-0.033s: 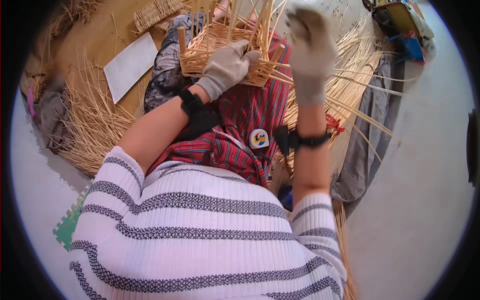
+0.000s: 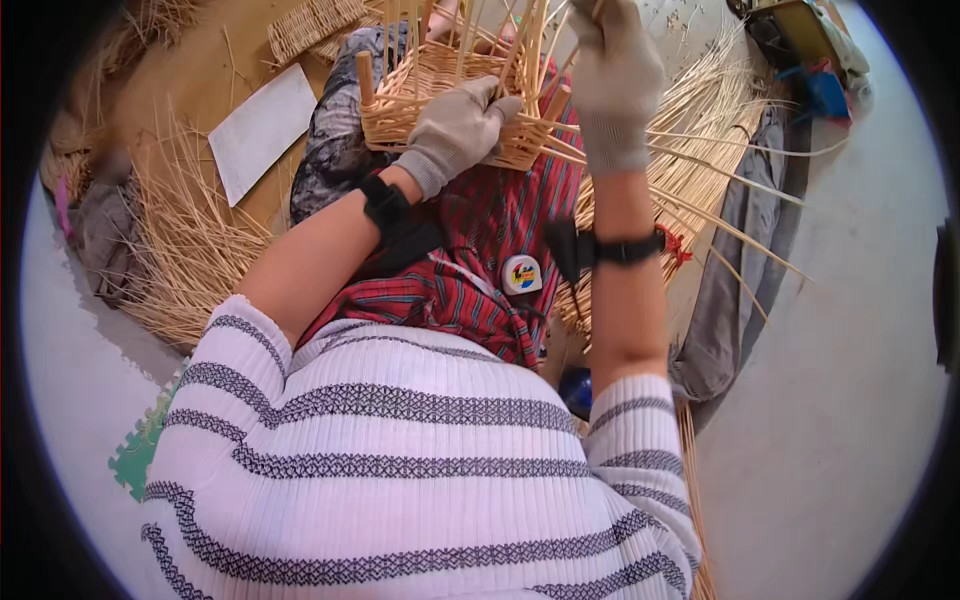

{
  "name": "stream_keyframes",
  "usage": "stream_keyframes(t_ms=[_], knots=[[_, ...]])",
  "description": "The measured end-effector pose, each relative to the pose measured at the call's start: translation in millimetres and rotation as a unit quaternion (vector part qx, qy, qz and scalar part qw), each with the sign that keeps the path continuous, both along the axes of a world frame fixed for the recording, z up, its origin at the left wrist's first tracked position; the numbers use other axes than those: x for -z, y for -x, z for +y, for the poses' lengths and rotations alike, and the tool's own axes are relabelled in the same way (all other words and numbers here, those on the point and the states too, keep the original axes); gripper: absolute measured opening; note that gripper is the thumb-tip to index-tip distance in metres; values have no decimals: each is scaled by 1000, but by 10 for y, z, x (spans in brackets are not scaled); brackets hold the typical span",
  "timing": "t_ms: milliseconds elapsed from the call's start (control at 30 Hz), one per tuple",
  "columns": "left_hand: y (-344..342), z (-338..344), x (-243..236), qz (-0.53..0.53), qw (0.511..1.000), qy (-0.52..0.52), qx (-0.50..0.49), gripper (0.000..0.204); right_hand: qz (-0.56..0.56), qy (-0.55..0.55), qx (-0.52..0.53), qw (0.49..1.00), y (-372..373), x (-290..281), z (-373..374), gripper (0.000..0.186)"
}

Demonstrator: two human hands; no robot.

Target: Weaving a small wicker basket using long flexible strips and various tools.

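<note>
Loose straw-coloured reeds (image 2: 190, 250) lie spread across the floor (image 2: 850, 400) on both sides of the seated person, with a white sheet (image 2: 262, 130) lying among them. On the red plaid cloth (image 2: 480, 270) over the lap sits a half-woven basket (image 2: 440, 100), its uprights standing free above the woven wall. The left hand (image 2: 455, 130), gloved, presses flat on the rim — steadying, not clenched. The right hand (image 2: 615, 85), also gloved, is closed around a few thin strands (image 2: 545, 40), lifted high. The basket looks light and springy yet brittle at the stakes; the woven wall seems the safer hold. A small round tape measure (image 2: 521, 274) rests on the cloth.
</note>
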State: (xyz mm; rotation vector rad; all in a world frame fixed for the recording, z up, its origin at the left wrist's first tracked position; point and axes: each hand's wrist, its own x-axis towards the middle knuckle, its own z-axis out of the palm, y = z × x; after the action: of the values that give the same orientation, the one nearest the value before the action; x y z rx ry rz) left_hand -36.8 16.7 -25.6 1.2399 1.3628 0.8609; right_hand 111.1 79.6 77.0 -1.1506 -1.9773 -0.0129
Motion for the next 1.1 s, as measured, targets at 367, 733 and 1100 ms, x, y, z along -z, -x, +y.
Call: stream_keyframes(t_ms=[367, 733, 1100], knots=[[143, -80, -24, -21, 998, 1, 59, 18, -35, -84, 59, 994, -406, 1165, -376, 40], [956, -469, -312, 168, 943, -288, -17, 66, 44, -4, 66, 997, -190, 752, -570, 50], [611, 83, -736, 624, 677, -387, 48, 94, -342, 16, 13, 939, 180, 161, -357, 110]])
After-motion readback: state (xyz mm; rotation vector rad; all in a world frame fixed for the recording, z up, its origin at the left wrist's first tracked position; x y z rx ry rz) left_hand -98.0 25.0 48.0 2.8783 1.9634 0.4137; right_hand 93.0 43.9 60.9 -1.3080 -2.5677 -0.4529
